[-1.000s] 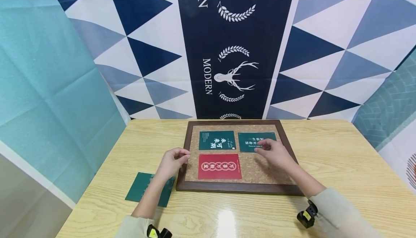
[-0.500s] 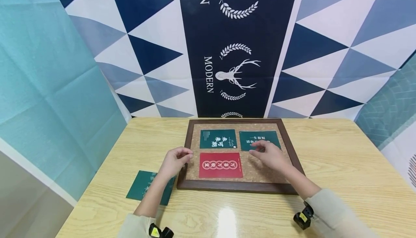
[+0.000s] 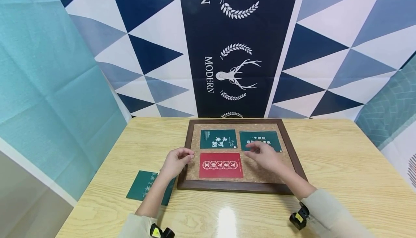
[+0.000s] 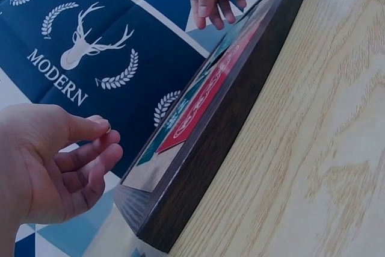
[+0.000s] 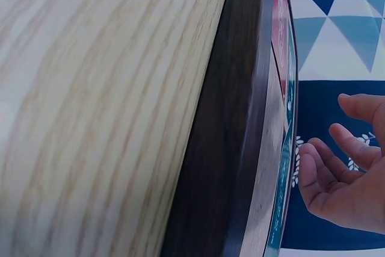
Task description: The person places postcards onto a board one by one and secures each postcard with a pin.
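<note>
My left hand (image 3: 174, 165) hovers over the left side of the framed cork board (image 3: 268, 171). In the left wrist view its thumb and index finger pinch a tiny pale, shiny piece (image 4: 109, 129), too small to identify. My right hand (image 3: 264, 157) is above the board, partly in front of the right green card (image 3: 273, 137). Its thumb and fingers stand apart, loosely bent, with nothing between them in the right wrist view. Also on the board are a second green card (image 3: 214, 135) at upper left and a red card (image 3: 221, 173) below it.
Another green card (image 3: 138, 187) lies on the wooden table (image 3: 344, 158) left of the board, partly hidden by the left forearm. A patterned cloth (image 3: 234, 35) hangs behind the table. The board's dark frame (image 3: 227, 186) forms a raised edge.
My right hand has moved a little to the left, baring more of the right green card's right side. The left hand keeps nearly the same place. The head view has shifted slightly.
</note>
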A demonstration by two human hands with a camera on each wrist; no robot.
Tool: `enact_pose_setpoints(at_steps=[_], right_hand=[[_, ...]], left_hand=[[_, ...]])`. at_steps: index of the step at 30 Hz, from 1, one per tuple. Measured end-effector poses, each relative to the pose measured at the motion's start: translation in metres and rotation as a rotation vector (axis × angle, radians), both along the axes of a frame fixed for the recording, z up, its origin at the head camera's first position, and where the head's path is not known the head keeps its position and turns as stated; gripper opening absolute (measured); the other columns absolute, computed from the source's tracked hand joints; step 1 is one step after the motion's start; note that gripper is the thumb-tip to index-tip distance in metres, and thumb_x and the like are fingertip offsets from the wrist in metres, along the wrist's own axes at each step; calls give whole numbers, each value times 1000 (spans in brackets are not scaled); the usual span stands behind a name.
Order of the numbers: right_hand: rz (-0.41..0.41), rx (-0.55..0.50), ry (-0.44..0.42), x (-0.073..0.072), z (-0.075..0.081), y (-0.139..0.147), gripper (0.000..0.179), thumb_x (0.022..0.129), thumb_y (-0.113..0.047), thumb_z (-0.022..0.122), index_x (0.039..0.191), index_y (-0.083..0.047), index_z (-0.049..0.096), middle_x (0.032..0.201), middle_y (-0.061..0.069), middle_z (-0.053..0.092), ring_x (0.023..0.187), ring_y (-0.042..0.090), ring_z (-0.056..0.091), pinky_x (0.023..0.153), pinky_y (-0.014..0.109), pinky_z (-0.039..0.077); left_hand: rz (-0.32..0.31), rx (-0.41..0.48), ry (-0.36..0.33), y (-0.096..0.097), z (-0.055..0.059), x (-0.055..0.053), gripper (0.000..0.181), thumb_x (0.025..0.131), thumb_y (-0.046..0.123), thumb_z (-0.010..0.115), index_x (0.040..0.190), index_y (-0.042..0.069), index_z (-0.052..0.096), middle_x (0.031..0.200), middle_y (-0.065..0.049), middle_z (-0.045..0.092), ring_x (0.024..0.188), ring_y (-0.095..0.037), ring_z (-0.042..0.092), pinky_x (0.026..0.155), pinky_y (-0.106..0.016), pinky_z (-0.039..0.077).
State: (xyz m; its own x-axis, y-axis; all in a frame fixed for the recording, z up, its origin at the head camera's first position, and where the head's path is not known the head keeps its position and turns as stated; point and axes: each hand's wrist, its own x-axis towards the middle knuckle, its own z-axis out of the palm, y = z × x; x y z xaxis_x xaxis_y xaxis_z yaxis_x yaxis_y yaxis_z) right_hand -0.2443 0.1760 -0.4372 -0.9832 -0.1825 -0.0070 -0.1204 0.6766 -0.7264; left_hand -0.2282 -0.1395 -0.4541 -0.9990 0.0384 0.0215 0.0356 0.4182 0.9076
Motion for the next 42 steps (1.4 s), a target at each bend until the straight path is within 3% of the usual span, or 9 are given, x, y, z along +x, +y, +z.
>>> enact_pose_setpoints(at_steps=[15, 23, 42], right_hand=[[26, -7, -18, 2, 0, -18, 37, 89, -25, 64, 120, -6, 60, 105, 9, 61, 92, 20, 56, 67, 26, 49], [41, 14, 6, 5, 0, -28, 34, 87, -24, 66, 116, -6, 62, 103, 8, 62, 93, 20, 56, 77, 32, 51], [58, 80, 21, 5, -10, -43, 27, 83, -21, 70, 109, -12, 66, 101, 3, 61, 89, 17, 55, 81, 34, 50]], left_hand=[[-19, 10, 13, 5, -1, -2, 15, 90, 12, 62, 101, 3, 68, 91, -12, 68, 75, -20, 62, 64, -28, 51], [-20, 14, 7, 8, -3, -4, 14, 90, 11, 62, 99, 4, 68, 89, -12, 67, 73, -21, 63, 65, -32, 53], [-25, -12, -25, 12, -7, -9, 12, 90, 13, 61, 99, 7, 68, 88, -8, 67, 72, -15, 62, 63, -28, 51]])
